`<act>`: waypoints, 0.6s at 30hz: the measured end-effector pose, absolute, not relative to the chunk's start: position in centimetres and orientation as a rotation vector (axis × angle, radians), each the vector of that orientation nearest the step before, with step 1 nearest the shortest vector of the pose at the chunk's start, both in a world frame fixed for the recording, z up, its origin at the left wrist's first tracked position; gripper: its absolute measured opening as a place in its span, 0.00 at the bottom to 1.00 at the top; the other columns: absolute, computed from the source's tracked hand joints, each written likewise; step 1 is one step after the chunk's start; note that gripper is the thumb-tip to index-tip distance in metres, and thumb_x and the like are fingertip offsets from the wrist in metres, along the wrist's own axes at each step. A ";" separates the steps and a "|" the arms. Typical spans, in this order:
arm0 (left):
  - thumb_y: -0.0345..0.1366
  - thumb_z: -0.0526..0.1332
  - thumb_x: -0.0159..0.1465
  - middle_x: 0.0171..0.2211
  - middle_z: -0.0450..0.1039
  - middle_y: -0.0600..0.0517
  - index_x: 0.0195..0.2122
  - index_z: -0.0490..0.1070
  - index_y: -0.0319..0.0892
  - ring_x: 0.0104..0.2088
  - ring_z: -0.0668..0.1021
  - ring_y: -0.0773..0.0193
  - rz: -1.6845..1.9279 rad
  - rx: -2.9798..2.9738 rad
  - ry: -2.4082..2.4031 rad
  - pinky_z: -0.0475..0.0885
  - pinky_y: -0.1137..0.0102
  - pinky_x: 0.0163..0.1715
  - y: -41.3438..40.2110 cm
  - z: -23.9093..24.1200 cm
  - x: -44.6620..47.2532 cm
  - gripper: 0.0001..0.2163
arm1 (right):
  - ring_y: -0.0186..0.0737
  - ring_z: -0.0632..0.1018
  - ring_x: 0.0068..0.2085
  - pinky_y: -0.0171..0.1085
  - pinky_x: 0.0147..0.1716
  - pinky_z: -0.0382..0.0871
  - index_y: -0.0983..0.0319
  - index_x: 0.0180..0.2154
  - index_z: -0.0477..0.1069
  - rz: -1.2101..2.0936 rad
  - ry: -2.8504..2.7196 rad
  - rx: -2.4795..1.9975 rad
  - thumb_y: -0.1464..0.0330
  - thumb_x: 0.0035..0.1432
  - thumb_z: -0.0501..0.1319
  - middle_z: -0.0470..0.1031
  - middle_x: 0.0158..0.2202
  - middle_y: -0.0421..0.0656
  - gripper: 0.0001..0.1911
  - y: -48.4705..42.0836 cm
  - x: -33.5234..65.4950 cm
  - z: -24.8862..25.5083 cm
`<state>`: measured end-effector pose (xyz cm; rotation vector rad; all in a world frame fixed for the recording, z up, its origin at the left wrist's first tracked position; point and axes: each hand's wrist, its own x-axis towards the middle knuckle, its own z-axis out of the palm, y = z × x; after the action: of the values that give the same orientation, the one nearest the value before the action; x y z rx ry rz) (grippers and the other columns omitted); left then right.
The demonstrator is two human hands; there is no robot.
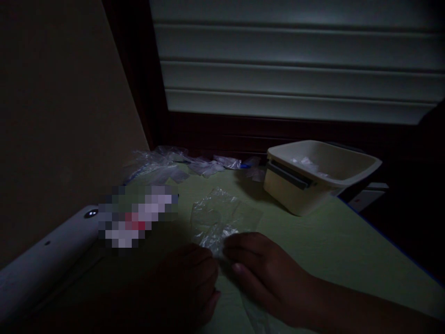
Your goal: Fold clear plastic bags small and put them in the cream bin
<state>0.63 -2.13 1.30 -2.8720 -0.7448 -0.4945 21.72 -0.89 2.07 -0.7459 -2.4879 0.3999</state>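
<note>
A crumpled clear plastic bag (225, 211) lies on the green tabletop in front of me. My right hand (269, 273) is closed, its fingers gripping the bag's near part. At the left of that grip, my left hand (194, 278) has its fingers curled at the bag's near edge; the dim light hides much of it. A strip of clear plastic (255, 315) shows on the table below my right hand.
A cream plastic bin (288, 188) with some clear plastic inside stands at the right. Several clear bags (167, 164) lie along the back edge. A long white object (52, 255) is at the left, near a blurred-out item (139, 218). The tabletop (333, 255) has a blue edge.
</note>
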 end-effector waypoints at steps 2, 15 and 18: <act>0.29 0.60 0.60 0.30 0.72 0.51 0.29 0.67 0.39 0.29 0.72 0.61 -0.447 -2.888 -0.760 0.69 0.66 0.31 -2.2 1.4 0.7 0.03 | 0.47 0.76 0.45 0.46 0.45 0.71 0.66 0.40 0.73 0.380 -2.477 -0.825 0.70 0.66 0.48 0.76 0.43 0.53 0.15 -0.9 21.8 1.9; 0.32 0.60 0.64 0.30 0.71 0.50 0.31 0.68 0.39 0.32 0.72 0.61 -0.297 -2.897 -0.780 0.69 0.66 0.35 -2.4 2.1 0.8 0.05 | 0.51 0.71 0.51 0.52 0.51 0.67 0.68 0.52 0.70 0.278 -2.449 -1.023 0.68 0.66 0.52 0.72 0.51 0.54 0.17 -0.7 21.8 1.2; 0.30 0.62 0.62 0.31 0.72 0.51 0.31 0.69 0.38 0.32 0.72 0.61 -0.359 -2.904 -0.789 0.67 0.66 0.33 -2.4 2.2 1.0 0.03 | 0.52 0.71 0.51 0.53 0.50 0.67 0.69 0.51 0.70 0.288 -2.432 -1.020 0.68 0.66 0.51 0.71 0.51 0.55 0.17 -0.7 21.8 1.1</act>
<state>0.96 -2.40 2.17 -2.9043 -0.7889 -0.3590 21.85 -0.68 1.12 -1.0202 -2.4325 0.2879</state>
